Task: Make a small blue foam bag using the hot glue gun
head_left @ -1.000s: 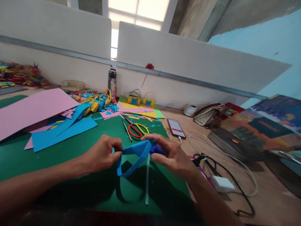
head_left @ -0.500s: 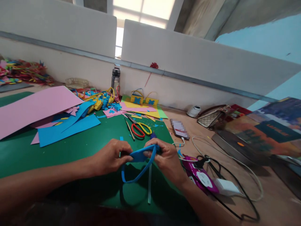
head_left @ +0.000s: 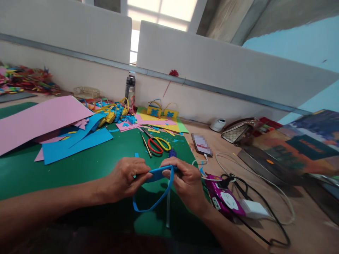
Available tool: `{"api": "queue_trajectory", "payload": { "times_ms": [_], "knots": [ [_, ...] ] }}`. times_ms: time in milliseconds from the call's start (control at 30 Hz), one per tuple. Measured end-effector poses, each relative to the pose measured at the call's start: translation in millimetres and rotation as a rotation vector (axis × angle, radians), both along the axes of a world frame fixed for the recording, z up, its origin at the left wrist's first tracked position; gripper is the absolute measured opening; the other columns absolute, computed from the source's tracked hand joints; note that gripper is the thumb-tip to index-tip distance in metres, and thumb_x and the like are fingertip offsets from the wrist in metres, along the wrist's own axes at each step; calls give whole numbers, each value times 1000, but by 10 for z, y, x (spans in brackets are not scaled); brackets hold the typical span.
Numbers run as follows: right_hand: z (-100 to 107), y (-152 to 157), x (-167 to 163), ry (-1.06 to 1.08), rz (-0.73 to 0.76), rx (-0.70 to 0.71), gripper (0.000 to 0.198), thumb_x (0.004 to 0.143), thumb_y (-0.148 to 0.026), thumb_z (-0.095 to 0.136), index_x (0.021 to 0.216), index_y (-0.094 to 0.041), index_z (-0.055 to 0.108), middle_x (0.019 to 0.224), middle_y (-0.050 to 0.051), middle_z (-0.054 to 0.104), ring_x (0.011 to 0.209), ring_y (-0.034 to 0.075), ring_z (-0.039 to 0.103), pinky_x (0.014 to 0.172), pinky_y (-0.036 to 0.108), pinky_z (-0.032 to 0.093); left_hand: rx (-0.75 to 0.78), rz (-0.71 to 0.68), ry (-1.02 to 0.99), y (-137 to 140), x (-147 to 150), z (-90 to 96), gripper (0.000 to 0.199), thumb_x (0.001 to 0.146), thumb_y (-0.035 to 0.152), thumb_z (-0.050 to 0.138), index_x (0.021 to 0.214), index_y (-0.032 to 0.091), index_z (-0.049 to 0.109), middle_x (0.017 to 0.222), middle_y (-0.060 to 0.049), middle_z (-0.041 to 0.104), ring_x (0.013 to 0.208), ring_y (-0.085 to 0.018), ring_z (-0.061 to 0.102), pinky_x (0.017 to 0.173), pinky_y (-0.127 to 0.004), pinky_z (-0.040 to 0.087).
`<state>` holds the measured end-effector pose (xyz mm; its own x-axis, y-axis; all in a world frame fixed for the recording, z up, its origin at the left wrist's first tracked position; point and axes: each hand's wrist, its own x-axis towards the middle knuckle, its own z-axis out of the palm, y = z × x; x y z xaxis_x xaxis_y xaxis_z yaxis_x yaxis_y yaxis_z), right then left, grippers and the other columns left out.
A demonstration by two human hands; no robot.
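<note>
A small blue craft-foam bag point(head_left: 156, 174), with a thin strip looping down as its handle, is stretched between my hands. My left hand point(head_left: 128, 176) pinches its left end between thumb and fingers. Its right end, close to where the strip joins, is gripped by my right hand point(head_left: 186, 180), fingers on top and thumb in front. Just behind the right hand shows the dark blue tip of a glue gun point(head_left: 172, 153), its body mostly hidden. A translucent glue stick point(head_left: 168, 211) juts toward me below. Red-and-yellow scissors point(head_left: 155, 146) and a pencil-like stick point(head_left: 146, 144) lie beyond.
Pink sheets point(head_left: 42, 118) and blue sheets point(head_left: 79, 146) cover the green mat's left. Two small yellow bags point(head_left: 154, 111) stand at the back near coloured scraps. To the right are a phone point(head_left: 201, 144), a purple power strip point(head_left: 225, 195) with trailing cables, and a handbag point(head_left: 239, 132).
Both hands have shifted slightly, with the blue bag tilting more level and its strip loop swinging lower and to the left. Both hands keep hold of it.
</note>
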<state>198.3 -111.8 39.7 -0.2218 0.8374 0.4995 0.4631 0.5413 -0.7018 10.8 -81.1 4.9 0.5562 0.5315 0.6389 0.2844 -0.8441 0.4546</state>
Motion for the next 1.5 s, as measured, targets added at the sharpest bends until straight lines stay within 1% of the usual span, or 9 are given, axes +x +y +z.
{"api": "queue_trajectory", "payload": {
  "times_ms": [167, 333, 533, 700, 900, 1033, 1233, 1333, 1500],
  "knots": [
    [-20, 27, -14, -13, 33, 105, 8, 77, -16, 57, 72, -21, 60, 68, -1, 62, 64, 12, 59, 60, 23, 44, 41, 3, 5, 7, 10, -51, 25, 88, 23, 47, 71, 14, 61, 57, 1, 52, 54, -8, 45, 52, -20, 31],
    [-48, 22, -24, 10, 46, 121, 6, 78, -18, 57, 74, -21, 61, 69, -1, 63, 62, 12, 59, 58, 22, 45, 83, 5, -14, 12, 14, -67, 28, 89, 24, 45, 68, 14, 60, 56, 0, 55, 51, -8, 42, 51, -20, 31],
    [-77, 7, -36, 26, 24, 78, 4, 73, -22, 65, 72, -20, 62, 66, -2, 62, 57, 12, 56, 54, 22, 43, 88, 12, 41, 0, 13, -61, 34, 90, 24, 43, 60, 13, 55, 51, 2, 48, 49, -7, 38, 49, -20, 29],
    [-89, 9, -62, 34, 26, 73, 12, 80, -24, 56, 68, -20, 59, 64, -1, 61, 57, 12, 56, 54, 23, 42, 134, 45, 50, -16, 31, -83, 36, 88, 24, 42, 53, 14, 46, 50, 3, 39, 48, -7, 33, 49, -21, 26],
    [-111, 13, -64, -43, 8, 125, 16, 84, -20, 49, 70, -19, 58, 65, -1, 59, 59, 12, 55, 56, 22, 42, -3, 26, 133, -16, 70, -51, 33, 88, 25, 41, 57, 15, 43, 52, 6, 33, 48, -6, 26, 48, -23, 20],
    [-132, 23, -61, -43, 72, 139, 16, 85, -20, 47, 73, -19, 57, 67, -1, 58, 61, 11, 56, 57, 22, 42, -47, -23, 119, -23, 82, -8, 35, 88, 22, 41, 54, 15, 37, 51, 7, 28, 47, -6, 22, 48, -23, 18],
    [-166, 60, -54, -20, 101, 139, 13, 83, -22, 53, 72, -19, 59, 65, 0, 59, 61, 12, 56, 57, 24, 44, -116, -38, 122, -28, 104, 13, 36, 89, 24, 39, 55, 15, 38, 51, 6, 29, 47, -6, 24, 48, -23, 19],
    [-189, 66, -47, -34, 115, 164, 13, 81, -25, 56, 70, -19, 59, 64, 0, 59, 58, 12, 55, 56, 23, 43, -110, -45, 122, -34, 114, 3, 36, 89, 23, 39, 54, 15, 38, 51, 6, 29, 47, -6, 24, 48, -23, 18],
    [-203, 31, -44, -18, 181, 208, 19, 85, -24, 49, 71, -18, 59, 66, 1, 60, 61, 12, 55, 59, 24, 45, -73, -82, 92, -34, 98, -24, 35, 89, 21, 39, 54, 15, 40, 52, 5, 31, 48, -6, 27, 49, -23, 20]
  ]
}}
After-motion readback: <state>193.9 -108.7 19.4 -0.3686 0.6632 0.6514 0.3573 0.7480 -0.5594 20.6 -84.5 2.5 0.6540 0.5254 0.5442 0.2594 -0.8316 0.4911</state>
